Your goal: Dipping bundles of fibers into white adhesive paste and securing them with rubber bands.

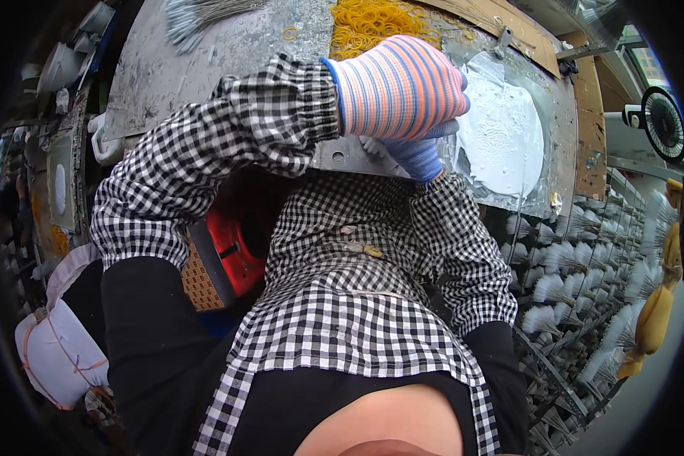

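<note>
My left hand (403,87), in an orange, white and blue striped knit glove, is closed with its fingers curled down over my right hand. My right hand (416,156), in a bluish glove, lies just below it and is mostly covered; its fingers are hidden. Whatever the two hands grip between them is out of sight. A small greyish tuft (372,146) shows under the left wrist. Beside the knuckles, a thick patch of white paste (501,129) is spread on the table. Beyond the left hand lies a heap of yellow rubber bands (384,26).
A bundle of thin wire-handled brushes (186,26) rests on the scuffed grey table (228,57). Racks of pale bristle brushes (562,281) stand at the right, below a black fan (663,124). A red object (234,243) sits under the table, with a white bundle (64,353) at lower left.
</note>
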Tool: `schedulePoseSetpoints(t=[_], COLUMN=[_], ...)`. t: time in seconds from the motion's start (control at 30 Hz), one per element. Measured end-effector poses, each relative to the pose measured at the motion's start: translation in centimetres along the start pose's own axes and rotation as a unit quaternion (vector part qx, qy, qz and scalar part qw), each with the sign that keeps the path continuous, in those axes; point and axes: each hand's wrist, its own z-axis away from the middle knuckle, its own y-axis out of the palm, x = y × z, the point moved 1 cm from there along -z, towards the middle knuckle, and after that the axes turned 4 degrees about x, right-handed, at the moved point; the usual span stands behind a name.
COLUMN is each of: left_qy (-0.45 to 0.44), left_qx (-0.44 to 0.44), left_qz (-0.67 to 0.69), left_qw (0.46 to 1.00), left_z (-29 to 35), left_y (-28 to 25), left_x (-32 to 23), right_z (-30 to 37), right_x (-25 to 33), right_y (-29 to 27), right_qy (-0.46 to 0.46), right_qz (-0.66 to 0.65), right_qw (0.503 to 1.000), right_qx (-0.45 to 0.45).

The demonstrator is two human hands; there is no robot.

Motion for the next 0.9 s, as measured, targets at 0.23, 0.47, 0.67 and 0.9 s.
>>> schedulePoseSetpoints(t=[0.23,0.47,0.67,0.9], left_qy=[0.053,0.003,0.025,0.071], left_qx=[-0.049,-0.041,-0.068,-0.039], left_qz=[0.069,0.021,0.081,0.102], left_qw=[0.995,0.999,0.994,0.991], left_z=[0.0,0.1,0.0,-4.7], left_y=[0.5,-0.2,-1.5,-0.2], left_x=[-1.7,-0.2,-2.3,-3.6], right_z=[-0.2,-0.3,1.2,2.4], right_x=[-6.0,-0.2,-0.2,-4.4], right_y=[5.1,0.4,0.7,0.7], right_qy=[0.016,-0.202,-0.222,-0.188], right_qz=[-0.641,-0.196,-0.111,-0.243], right_qw=[0.76,0.935,0.939,0.908], right_qx=[-0.111,-0.215,-0.238,-0.286])
